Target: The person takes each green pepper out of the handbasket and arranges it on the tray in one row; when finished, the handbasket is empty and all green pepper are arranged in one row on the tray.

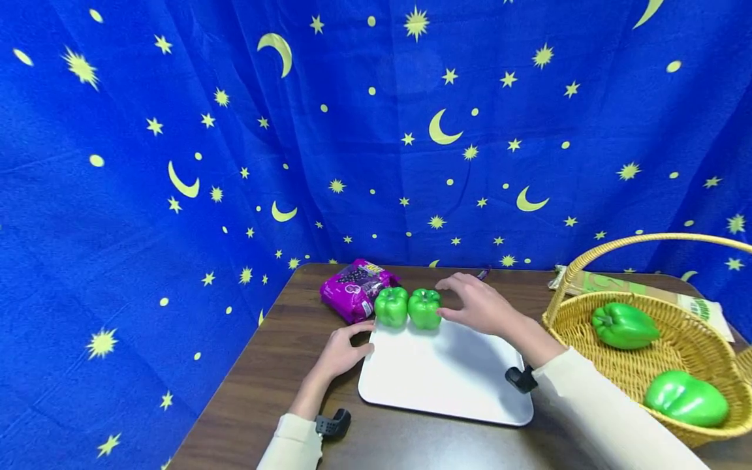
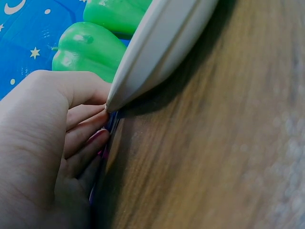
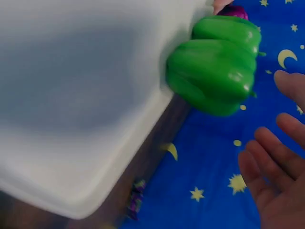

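A white tray (image 1: 437,375) lies on the table, with two green bell peppers standing side by side at its far left: the left pepper (image 1: 391,307) and the right pepper (image 1: 424,309). At the tray's left edge my left hand (image 1: 343,350) pinches the rim (image 2: 143,62) between thumb and fingers. My right hand (image 1: 477,304) hovers over the far side of the tray, just right of the right pepper. Its fingers are spread and loosely bent, and the right wrist view shows them apart from the near pepper (image 3: 212,76).
A wicker basket (image 1: 572,326) with a tall handle stands at the right, holding a green pepper (image 1: 625,325) and another pepper (image 1: 686,398). Behind the tray lies a purple package (image 1: 352,290). A green and brown package (image 1: 623,285) is behind the basket. A blue starry curtain (image 1: 376,130) hangs behind.
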`<move>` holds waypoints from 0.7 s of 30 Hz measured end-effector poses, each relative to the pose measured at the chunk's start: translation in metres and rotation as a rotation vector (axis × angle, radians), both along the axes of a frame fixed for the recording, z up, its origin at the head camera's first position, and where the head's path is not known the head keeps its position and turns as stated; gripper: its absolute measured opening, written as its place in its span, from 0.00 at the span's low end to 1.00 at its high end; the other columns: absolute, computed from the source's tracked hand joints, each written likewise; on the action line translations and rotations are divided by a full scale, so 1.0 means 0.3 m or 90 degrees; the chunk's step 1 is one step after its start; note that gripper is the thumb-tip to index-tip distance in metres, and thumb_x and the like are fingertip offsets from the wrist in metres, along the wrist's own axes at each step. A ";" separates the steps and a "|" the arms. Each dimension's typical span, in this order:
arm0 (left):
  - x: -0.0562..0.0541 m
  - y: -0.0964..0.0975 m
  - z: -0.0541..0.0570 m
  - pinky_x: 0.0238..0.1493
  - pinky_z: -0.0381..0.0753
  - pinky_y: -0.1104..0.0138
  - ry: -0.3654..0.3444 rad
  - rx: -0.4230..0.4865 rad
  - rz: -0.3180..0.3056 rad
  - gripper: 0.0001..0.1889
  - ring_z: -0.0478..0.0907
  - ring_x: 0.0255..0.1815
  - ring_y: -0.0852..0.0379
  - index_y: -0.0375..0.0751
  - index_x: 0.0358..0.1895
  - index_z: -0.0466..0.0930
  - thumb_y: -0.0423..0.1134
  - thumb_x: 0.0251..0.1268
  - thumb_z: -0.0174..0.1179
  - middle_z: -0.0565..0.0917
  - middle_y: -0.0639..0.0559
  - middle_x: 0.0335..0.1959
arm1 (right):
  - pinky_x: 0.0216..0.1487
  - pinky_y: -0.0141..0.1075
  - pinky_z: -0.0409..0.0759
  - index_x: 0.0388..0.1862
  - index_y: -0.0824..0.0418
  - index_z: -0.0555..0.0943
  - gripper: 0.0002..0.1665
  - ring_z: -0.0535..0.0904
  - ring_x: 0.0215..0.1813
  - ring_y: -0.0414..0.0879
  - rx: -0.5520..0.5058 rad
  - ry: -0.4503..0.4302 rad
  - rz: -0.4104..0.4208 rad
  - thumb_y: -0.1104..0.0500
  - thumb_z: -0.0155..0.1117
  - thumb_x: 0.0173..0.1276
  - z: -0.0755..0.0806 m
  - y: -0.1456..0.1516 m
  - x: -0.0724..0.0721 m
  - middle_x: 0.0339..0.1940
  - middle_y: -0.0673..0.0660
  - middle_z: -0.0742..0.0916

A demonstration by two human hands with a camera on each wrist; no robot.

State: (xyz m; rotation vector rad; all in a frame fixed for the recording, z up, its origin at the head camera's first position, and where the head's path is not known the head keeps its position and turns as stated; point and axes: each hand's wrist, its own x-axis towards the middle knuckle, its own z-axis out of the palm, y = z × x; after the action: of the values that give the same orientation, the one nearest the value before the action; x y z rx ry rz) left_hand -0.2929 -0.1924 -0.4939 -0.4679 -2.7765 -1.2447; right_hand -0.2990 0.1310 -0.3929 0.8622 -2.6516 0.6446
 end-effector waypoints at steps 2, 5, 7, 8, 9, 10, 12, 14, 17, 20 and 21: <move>0.000 0.003 -0.004 0.69 0.59 0.51 -0.005 0.000 0.001 0.20 0.66 0.67 0.52 0.49 0.55 0.82 0.39 0.57 0.66 0.78 0.58 0.60 | 0.54 0.48 0.77 0.53 0.57 0.81 0.26 0.77 0.54 0.50 0.026 0.005 0.018 0.46 0.71 0.59 0.021 0.024 0.016 0.49 0.53 0.83; -0.002 0.005 -0.011 0.70 0.58 0.53 -0.013 0.000 0.010 0.20 0.66 0.67 0.53 0.50 0.55 0.81 0.40 0.57 0.66 0.77 0.59 0.60 | 0.51 0.47 0.79 0.51 0.56 0.82 0.23 0.79 0.51 0.49 0.052 -0.003 0.039 0.47 0.71 0.60 0.056 0.059 0.046 0.47 0.52 0.84; -0.005 0.006 -0.011 0.70 0.57 0.53 -0.019 0.001 0.013 0.20 0.66 0.67 0.54 0.51 0.56 0.81 0.40 0.57 0.66 0.77 0.60 0.60 | 0.48 0.46 0.80 0.50 0.56 0.82 0.21 0.80 0.49 0.48 0.070 -0.002 0.053 0.48 0.70 0.60 0.078 0.083 0.067 0.46 0.51 0.85; -0.006 0.006 -0.009 0.70 0.57 0.53 -0.020 0.002 0.012 0.20 0.65 0.67 0.54 0.50 0.56 0.81 0.40 0.57 0.66 0.77 0.60 0.60 | 0.46 0.45 0.80 0.49 0.55 0.83 0.20 0.81 0.48 0.47 0.080 0.001 0.059 0.49 0.70 0.60 0.089 0.096 0.078 0.45 0.50 0.85; -0.007 0.007 -0.008 0.70 0.57 0.52 -0.020 0.004 0.011 0.20 0.66 0.67 0.54 0.50 0.56 0.81 0.40 0.57 0.66 0.77 0.59 0.60 | 0.44 0.44 0.81 0.48 0.55 0.83 0.18 0.81 0.46 0.46 0.094 0.005 0.064 0.49 0.70 0.61 0.098 0.109 0.088 0.44 0.49 0.85; -0.007 0.007 -0.007 0.70 0.58 0.52 -0.019 0.004 0.009 0.20 0.66 0.67 0.54 0.50 0.56 0.81 0.40 0.58 0.66 0.77 0.59 0.60 | 0.41 0.42 0.81 0.47 0.54 0.83 0.17 0.81 0.43 0.44 0.105 0.012 0.068 0.49 0.70 0.61 0.108 0.122 0.099 0.42 0.47 0.84; -0.008 0.008 -0.007 0.70 0.58 0.52 -0.018 0.005 0.007 0.20 0.66 0.67 0.53 0.50 0.55 0.81 0.40 0.58 0.66 0.77 0.59 0.60 | 0.34 0.39 0.80 0.43 0.51 0.83 0.13 0.80 0.37 0.41 0.126 0.022 0.073 0.50 0.70 0.61 0.122 0.147 0.121 0.38 0.45 0.84; -0.006 0.008 -0.009 0.69 0.59 0.52 -0.015 0.002 0.005 0.20 0.66 0.67 0.53 0.50 0.55 0.81 0.40 0.58 0.66 0.78 0.59 0.60 | 0.29 0.36 0.77 0.39 0.48 0.83 0.09 0.78 0.32 0.38 0.141 0.026 0.066 0.50 0.69 0.61 0.131 0.175 0.144 0.34 0.41 0.83; -0.003 0.007 -0.013 0.69 0.60 0.53 -0.015 -0.001 0.004 0.20 0.66 0.67 0.54 0.50 0.55 0.82 0.40 0.58 0.66 0.78 0.59 0.60 | 0.27 0.33 0.75 0.36 0.46 0.82 0.06 0.75 0.29 0.33 0.148 0.015 0.047 0.49 0.69 0.61 0.139 0.218 0.180 0.30 0.38 0.80; -0.002 0.007 -0.014 0.69 0.60 0.53 -0.015 -0.002 0.006 0.20 0.66 0.66 0.54 0.50 0.55 0.82 0.40 0.58 0.65 0.78 0.59 0.60 | 0.27 0.31 0.75 0.35 0.44 0.82 0.06 0.73 0.28 0.30 0.148 0.005 0.031 0.48 0.69 0.61 0.145 0.272 0.213 0.29 0.35 0.79; -0.002 0.008 -0.012 0.69 0.60 0.53 -0.014 -0.002 0.006 0.19 0.66 0.66 0.54 0.50 0.55 0.82 0.40 0.58 0.65 0.78 0.59 0.60 | 0.26 0.30 0.74 0.34 0.44 0.81 0.05 0.72 0.27 0.30 0.149 0.001 0.027 0.48 0.69 0.61 0.149 0.292 0.223 0.28 0.34 0.78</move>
State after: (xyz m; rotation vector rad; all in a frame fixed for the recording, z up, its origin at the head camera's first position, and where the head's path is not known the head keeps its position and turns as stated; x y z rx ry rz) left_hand -0.2936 -0.1902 -0.4974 -0.4449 -2.7951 -1.2514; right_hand -0.2319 0.2186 -0.3483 0.9827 -2.7515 0.3471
